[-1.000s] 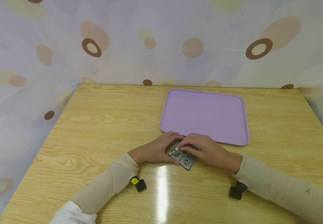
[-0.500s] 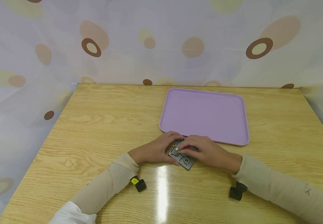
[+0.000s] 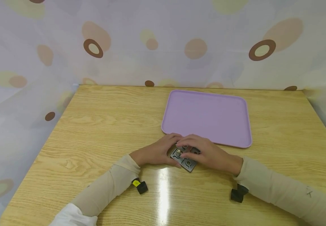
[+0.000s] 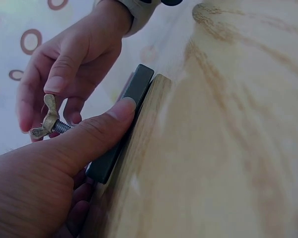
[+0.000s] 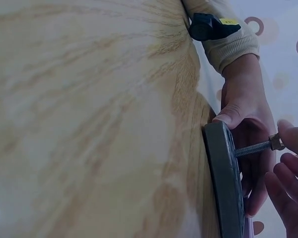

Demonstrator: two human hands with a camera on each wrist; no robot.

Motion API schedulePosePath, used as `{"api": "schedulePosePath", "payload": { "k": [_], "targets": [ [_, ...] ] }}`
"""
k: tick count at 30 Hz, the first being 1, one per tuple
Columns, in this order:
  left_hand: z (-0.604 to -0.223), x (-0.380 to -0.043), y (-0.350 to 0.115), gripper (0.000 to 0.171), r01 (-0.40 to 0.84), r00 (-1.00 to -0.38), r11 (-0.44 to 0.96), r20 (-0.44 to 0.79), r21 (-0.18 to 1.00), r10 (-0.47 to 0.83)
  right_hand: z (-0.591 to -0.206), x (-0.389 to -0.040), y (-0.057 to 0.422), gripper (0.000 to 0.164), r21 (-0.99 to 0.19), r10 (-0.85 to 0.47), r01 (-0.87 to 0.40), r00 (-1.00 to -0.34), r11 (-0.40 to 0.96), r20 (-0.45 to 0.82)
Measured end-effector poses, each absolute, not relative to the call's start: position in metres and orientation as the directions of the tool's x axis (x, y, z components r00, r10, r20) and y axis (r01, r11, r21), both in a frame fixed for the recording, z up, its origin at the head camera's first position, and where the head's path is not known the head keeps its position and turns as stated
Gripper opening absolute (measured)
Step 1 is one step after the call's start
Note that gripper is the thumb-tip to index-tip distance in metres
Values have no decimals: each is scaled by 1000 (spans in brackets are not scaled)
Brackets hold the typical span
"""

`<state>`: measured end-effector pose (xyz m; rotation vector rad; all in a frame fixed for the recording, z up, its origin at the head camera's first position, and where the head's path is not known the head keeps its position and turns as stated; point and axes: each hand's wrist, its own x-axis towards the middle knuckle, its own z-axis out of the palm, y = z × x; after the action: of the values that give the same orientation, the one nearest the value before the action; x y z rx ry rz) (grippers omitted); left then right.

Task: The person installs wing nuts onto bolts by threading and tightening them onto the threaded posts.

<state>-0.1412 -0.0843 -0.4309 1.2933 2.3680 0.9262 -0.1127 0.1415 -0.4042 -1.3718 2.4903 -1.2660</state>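
Observation:
A grey metal plate [image 3: 189,164] with raised ring shapes lies on the table in front of the tray. My left hand [image 3: 158,152] grips it, thumb on the near edge and fingers toward the far edge. From the plate rises a threaded bolt [image 5: 252,149], topped by a brass-coloured wing nut [image 4: 50,119]. My right hand [image 3: 209,153] is at this nut: in the left wrist view its thumb touches the upper wing and a finger lies beside the lower one. Part of the plate is hidden under my right hand.
A purple tray [image 3: 208,117] lies just behind both hands, its near edge close to the fingers. The wooden table [image 3: 109,116] extends to either side. A patterned cloth [image 3: 174,66] stands behind the table and along its sides.
My right thumb and forefinger have spread wider apart around the wing nut, and its wings show at a different angle. The left hand and the plate stay in place.

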Motion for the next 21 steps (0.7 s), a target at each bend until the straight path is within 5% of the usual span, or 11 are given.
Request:
{"api": "schedulePosePath", "payload": {
  "k": [21],
  "targets": [
    [-430, -140, -83, 84, 635, -554, 389, 43, 668, 831, -405, -113, 141, 39, -666, -723, -680, -621, 307, 301]
  ]
}}
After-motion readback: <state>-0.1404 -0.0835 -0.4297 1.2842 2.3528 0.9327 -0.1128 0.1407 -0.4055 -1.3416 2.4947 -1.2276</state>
